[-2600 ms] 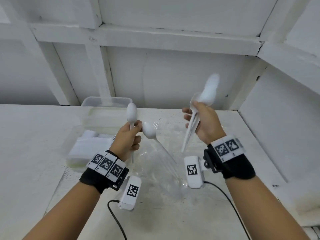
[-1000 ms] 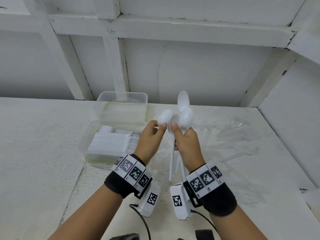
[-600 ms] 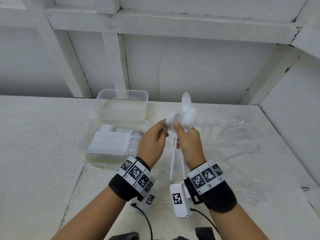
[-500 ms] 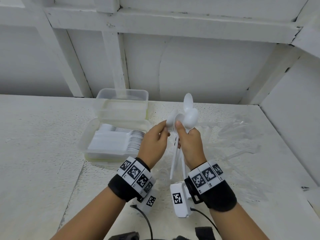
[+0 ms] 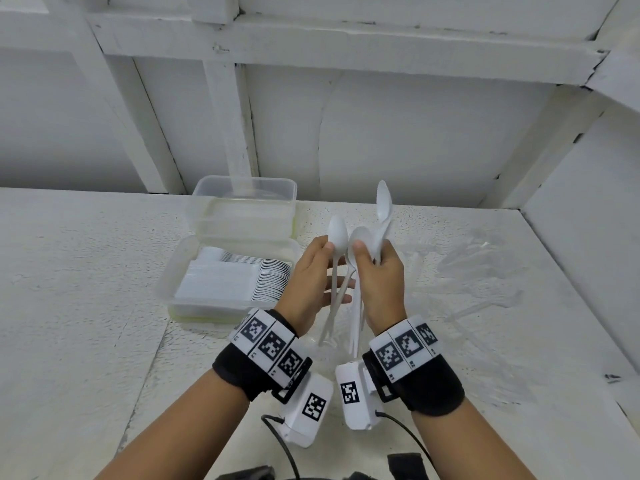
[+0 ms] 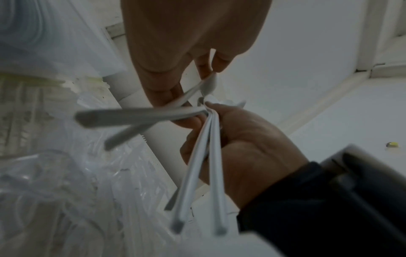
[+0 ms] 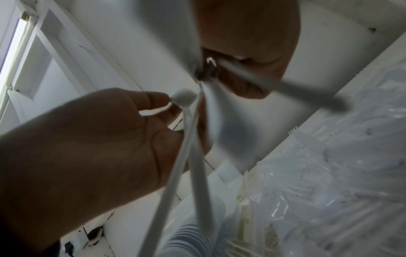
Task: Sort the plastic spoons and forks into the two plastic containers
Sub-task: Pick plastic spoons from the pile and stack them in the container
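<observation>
Just right of centre in the head view, I have both hands raised over the table [image 5: 86, 306], wrists nearly touching. My right hand [image 5: 381, 282] is curled round a bunch of white spoons [image 5: 383, 206], bowls up and handles hanging toward my wrist; my left hand [image 5: 311, 278] pinches one spoon [image 5: 337, 235] at its neck between thumb and forefinger, the other fingers loosely spread. That spoon's handle crosses the handles of the bunch, as the left wrist view shows, and this is my worry: if I draw it away while they are tangled, I think it could lever a neighbour out of my right hand's hold. The plastic looks smooth, and the bunch fans out rather than lying stacked, so a spoon may slide down through my fingers. Left of centre sits the near container [image 5: 166, 289], filled with a neat row of cutlery, and behind it the far container [image 5: 242, 188], which looks empty. To the right lies clear plastic wrap [image 5: 467, 265] with transparent pieces; anything dropped there would be hard to find.
</observation>
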The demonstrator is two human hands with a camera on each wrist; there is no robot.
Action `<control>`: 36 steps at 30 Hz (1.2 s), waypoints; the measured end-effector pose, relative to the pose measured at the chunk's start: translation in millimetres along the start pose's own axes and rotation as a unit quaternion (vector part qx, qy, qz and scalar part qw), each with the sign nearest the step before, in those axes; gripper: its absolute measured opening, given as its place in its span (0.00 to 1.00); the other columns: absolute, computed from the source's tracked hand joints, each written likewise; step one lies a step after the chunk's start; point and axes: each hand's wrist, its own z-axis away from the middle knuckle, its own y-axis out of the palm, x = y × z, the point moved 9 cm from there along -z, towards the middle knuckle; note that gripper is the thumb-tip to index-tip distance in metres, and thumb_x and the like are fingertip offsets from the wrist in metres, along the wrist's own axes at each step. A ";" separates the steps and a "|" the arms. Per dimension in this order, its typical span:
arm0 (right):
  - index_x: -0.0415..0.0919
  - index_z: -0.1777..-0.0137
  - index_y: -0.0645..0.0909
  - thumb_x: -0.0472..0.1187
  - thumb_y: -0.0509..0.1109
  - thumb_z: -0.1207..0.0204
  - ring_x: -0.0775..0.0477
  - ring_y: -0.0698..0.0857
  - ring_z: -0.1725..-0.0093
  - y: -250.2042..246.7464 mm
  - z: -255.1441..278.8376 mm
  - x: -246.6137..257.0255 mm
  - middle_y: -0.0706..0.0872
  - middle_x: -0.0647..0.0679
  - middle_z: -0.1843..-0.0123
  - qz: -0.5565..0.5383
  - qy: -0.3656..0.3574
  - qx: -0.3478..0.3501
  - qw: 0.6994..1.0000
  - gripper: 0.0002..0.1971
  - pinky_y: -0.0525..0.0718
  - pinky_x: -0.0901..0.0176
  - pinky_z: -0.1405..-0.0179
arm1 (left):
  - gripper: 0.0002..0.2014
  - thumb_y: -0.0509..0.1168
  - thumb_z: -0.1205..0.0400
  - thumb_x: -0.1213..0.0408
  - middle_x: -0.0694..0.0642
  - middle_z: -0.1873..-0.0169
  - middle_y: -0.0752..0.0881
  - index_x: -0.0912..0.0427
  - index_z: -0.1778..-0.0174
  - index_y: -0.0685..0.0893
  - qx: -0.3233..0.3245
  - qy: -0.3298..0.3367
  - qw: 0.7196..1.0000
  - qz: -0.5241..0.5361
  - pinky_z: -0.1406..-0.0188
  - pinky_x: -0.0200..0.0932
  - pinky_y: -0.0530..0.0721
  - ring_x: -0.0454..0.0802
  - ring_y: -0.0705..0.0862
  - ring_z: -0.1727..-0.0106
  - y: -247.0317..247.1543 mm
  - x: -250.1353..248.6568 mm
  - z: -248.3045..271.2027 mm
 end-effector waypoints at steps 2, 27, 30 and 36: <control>0.40 0.46 0.79 0.41 0.65 0.19 0.51 0.84 0.55 -2.0 -0.6 0.0 0.85 0.45 0.53 0.008 -0.005 -0.002 1.000 0.07 0.77 0.79 0.73 | 0.12 0.50 0.13 0.54 0.53 0.52 0.82 0.50 0.45 0.77 0.015 -0.016 1.000 0.011 0.61 0.47 0.84 0.50 0.85 0.60 1.0 2.0 -0.4; 0.37 0.65 0.76 0.38 0.62 0.20 0.50 0.77 0.65 17.0 2.7 -8.5 0.80 0.47 0.68 0.085 0.018 0.076 0.993 0.12 0.77 0.55 0.63 | 0.12 0.58 0.15 0.58 0.54 0.70 0.77 0.63 0.54 0.79 0.016 -0.091 0.995 0.049 0.73 0.38 0.77 0.45 0.76 0.73 0.5 25.4 -10.5; 0.41 0.60 0.78 0.43 0.60 0.17 0.50 0.80 0.62 20.0 3.0 -8.7 0.82 0.49 0.64 0.076 0.026 0.078 0.994 0.11 0.79 0.57 0.60 | 0.13 0.58 0.15 0.56 0.53 0.70 0.77 0.64 0.52 0.79 -0.006 -0.085 0.996 0.040 0.75 0.35 0.76 0.43 0.76 0.74 -1.4 26.4 -12.9; 0.47 0.46 0.74 0.51 0.57 0.17 0.58 0.78 0.66 19.3 5.2 -3.5 0.80 0.53 0.62 0.035 0.013 0.063 0.997 0.10 0.74 0.67 0.71 | 0.15 0.55 0.13 0.59 0.57 0.64 0.80 0.66 0.42 0.77 -0.033 -0.062 0.997 0.014 0.77 0.38 0.76 0.46 0.78 0.72 -3.4 17.6 -13.9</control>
